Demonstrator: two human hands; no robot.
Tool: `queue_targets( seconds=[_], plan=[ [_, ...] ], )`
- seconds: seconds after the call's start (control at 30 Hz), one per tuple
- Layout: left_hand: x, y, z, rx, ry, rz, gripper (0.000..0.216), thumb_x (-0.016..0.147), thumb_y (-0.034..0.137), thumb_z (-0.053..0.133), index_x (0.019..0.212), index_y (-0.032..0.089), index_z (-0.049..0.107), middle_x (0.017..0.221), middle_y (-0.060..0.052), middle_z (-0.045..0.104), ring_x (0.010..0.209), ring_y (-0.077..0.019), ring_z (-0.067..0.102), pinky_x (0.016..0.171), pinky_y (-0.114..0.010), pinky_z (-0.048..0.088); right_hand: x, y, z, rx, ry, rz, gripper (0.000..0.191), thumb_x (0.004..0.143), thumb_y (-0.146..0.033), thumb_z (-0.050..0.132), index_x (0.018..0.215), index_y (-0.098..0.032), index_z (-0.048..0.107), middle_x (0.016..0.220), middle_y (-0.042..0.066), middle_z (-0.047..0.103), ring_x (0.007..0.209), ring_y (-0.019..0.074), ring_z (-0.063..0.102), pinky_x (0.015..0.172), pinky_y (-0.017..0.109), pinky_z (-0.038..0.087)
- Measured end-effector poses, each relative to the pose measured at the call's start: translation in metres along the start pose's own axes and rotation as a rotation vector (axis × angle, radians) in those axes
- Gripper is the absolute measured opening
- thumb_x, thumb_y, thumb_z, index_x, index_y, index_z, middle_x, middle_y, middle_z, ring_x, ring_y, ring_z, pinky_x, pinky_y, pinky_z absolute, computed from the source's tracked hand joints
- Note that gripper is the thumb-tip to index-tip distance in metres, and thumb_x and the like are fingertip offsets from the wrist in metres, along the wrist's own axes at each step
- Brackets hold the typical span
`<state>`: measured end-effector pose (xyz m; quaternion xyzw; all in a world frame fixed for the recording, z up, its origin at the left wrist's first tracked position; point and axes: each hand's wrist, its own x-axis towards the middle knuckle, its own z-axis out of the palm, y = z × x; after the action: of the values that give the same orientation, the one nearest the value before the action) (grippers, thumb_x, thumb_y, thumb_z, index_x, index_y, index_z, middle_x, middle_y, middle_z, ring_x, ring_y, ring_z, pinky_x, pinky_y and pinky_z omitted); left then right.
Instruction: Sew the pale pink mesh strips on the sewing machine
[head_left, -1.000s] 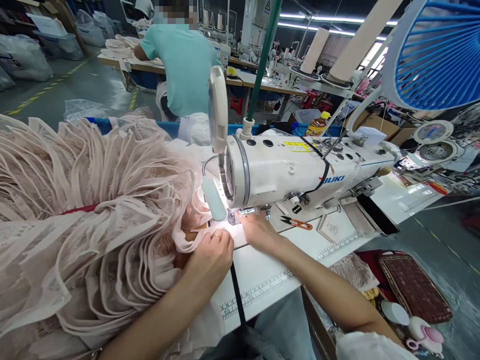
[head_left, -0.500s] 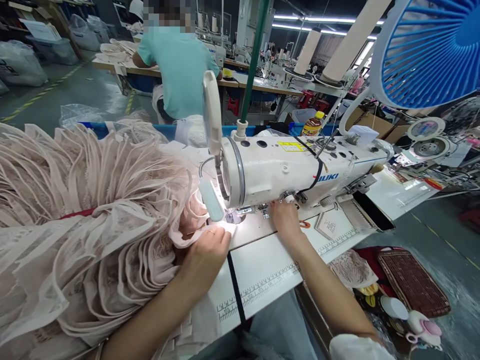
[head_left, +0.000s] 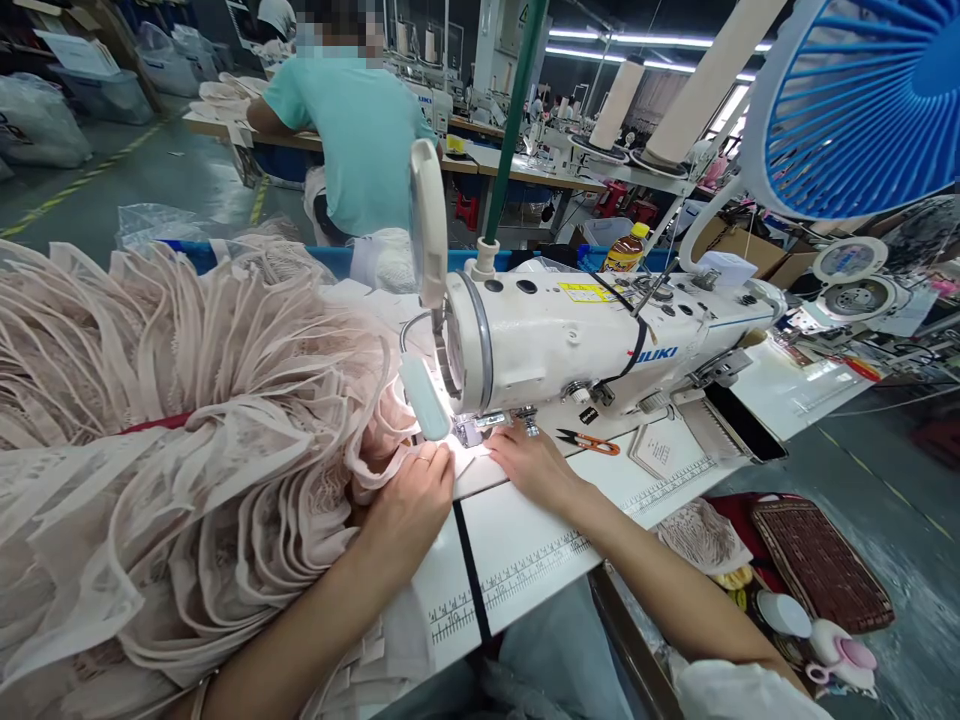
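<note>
A white sewing machine [head_left: 577, 335] stands on a white table [head_left: 540, 540] with printed rulers. A big heap of pale pink pleated lace fabric [head_left: 172, 420] covers the table's left side. My left hand [head_left: 409, 500] presses the fabric's edge flat just left of the needle, under the machine's lamp. My right hand [head_left: 529, 462] lies flat on the table just right of the presser foot, fingertips on the lit fabric piece. Orange thread snips [head_left: 589, 441] lie a little to the right of that hand.
A blue fan [head_left: 855, 110] hangs at the upper right. Thread cones [head_left: 626, 100] stand behind the machine. A person in a teal shirt [head_left: 352, 130] works at a table beyond. A woven mat [head_left: 821, 565] and small pink items lie low at right.
My right hand went up to the machine's underside near the snips half a second ago and has come back down beside the presser foot. My left hand stays on the fabric.
</note>
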<state>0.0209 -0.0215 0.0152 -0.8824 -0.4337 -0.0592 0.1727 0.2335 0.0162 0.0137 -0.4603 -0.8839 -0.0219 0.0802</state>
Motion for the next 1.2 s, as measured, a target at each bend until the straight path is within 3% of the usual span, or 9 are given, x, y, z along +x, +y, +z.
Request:
queue_targets(
  seconds=[0.13, 0.23, 0.4, 0.6, 0.73, 0.83, 0.9, 1.0, 1.2],
  plan=[
    [-0.003, 0.007, 0.008, 0.02, 0.123, 0.115, 0.033, 0.088, 0.001, 0.045, 0.112, 0.005, 0.065, 0.118, -0.017, 0.07, 0.113, -0.0287, 0.064, 0.096, -0.039, 0.051, 0.002, -0.006, 0.004, -0.03, 0.029, -0.012, 0.02, 0.1, -0.022, 0.049, 0.091, -0.018, 0.067, 0.094, 0.005, 0.068, 0.075, 0.0162, 0.059, 0.063, 0.028, 0.037],
    [-0.004, 0.012, 0.007, 0.047, 0.139, 0.162, 0.034, 0.088, -0.001, 0.042, 0.113, 0.002, 0.065, 0.115, -0.019, 0.071, 0.112, -0.0278, 0.065, 0.1, -0.039, 0.049, 0.003, -0.01, 0.001, -0.086, 0.031, -0.019, 0.021, 0.098, -0.014, 0.049, 0.085, -0.018, 0.065, 0.088, 0.005, 0.067, 0.075, 0.0161, 0.058, 0.066, 0.027, 0.038],
    [-0.004, 0.016, 0.002, 0.058, 0.066, 0.135, 0.04, 0.089, -0.001, 0.041, 0.123, -0.001, 0.061, 0.12, -0.022, 0.069, 0.11, -0.0274, 0.067, 0.094, -0.037, 0.053, 0.009, -0.017, -0.017, -0.144, -0.153, 0.035, 0.021, 0.093, -0.005, 0.045, 0.091, -0.018, 0.062, 0.088, 0.006, 0.068, 0.08, 0.0183, 0.06, 0.068, 0.027, 0.04],
    [-0.002, 0.017, 0.003, 0.026, -0.007, 0.162, 0.043, 0.088, 0.0, 0.04, 0.126, -0.001, 0.06, 0.13, -0.023, 0.064, 0.121, -0.0279, 0.061, 0.104, -0.039, 0.048, 0.029, -0.028, -0.025, -0.115, -0.325, 0.22, 0.024, 0.096, -0.011, 0.038, 0.105, -0.021, 0.058, 0.093, 0.008, 0.071, 0.08, 0.0216, 0.064, 0.064, 0.028, 0.042],
    [-0.002, 0.005, 0.013, -0.178, 0.028, -0.052, 0.046, 0.086, -0.002, 0.038, 0.127, 0.001, 0.06, 0.129, -0.022, 0.064, 0.121, -0.0265, 0.062, 0.105, -0.04, 0.049, 0.031, -0.041, -0.016, -0.023, -0.328, 0.23, 0.022, 0.1, -0.02, 0.036, 0.11, -0.017, 0.056, 0.084, 0.01, 0.072, 0.075, 0.0236, 0.066, 0.062, 0.029, 0.042],
    [-0.004, -0.002, 0.021, -0.413, 0.125, -0.173, 0.046, 0.09, 0.003, 0.035, 0.129, 0.009, 0.059, 0.13, -0.013, 0.067, 0.12, -0.02, 0.062, 0.104, -0.036, 0.051, 0.026, -0.045, -0.009, 0.006, -0.257, 0.276, 0.023, 0.096, -0.017, 0.038, 0.112, -0.013, 0.054, 0.082, 0.012, 0.072, 0.074, 0.0256, 0.067, 0.063, 0.031, 0.043],
    [-0.005, -0.002, 0.023, -0.498, 0.159, -0.069, 0.049, 0.091, 0.003, 0.033, 0.131, 0.014, 0.058, 0.132, -0.009, 0.066, 0.122, -0.017, 0.061, 0.103, -0.033, 0.052, 0.022, -0.045, -0.007, 0.034, -0.248, 0.288, 0.021, 0.092, -0.017, 0.042, 0.109, -0.013, 0.054, 0.083, 0.013, 0.071, 0.074, 0.0266, 0.066, 0.063, 0.031, 0.042],
    [-0.007, 0.004, 0.019, -0.398, 0.127, 0.097, 0.049, 0.089, 0.0, 0.032, 0.13, 0.008, 0.058, 0.133, -0.012, 0.064, 0.126, -0.0208, 0.058, 0.104, -0.035, 0.051, 0.021, -0.043, -0.007, 0.061, -0.27, 0.288, 0.023, 0.088, -0.018, 0.047, 0.109, -0.013, 0.053, 0.085, 0.014, 0.071, 0.076, 0.0272, 0.066, 0.062, 0.031, 0.041],
    [-0.006, 0.012, 0.01, -0.143, 0.03, 0.132, 0.045, 0.09, 0.001, 0.036, 0.131, 0.0, 0.056, 0.136, -0.019, 0.061, 0.129, -0.0313, 0.056, 0.103, -0.044, 0.05, 0.022, -0.042, -0.01, 0.083, -0.259, 0.277, 0.024, 0.088, -0.011, 0.042, 0.109, -0.014, 0.052, 0.084, 0.012, 0.07, 0.074, 0.0254, 0.063, 0.063, 0.031, 0.04]
  ],
)
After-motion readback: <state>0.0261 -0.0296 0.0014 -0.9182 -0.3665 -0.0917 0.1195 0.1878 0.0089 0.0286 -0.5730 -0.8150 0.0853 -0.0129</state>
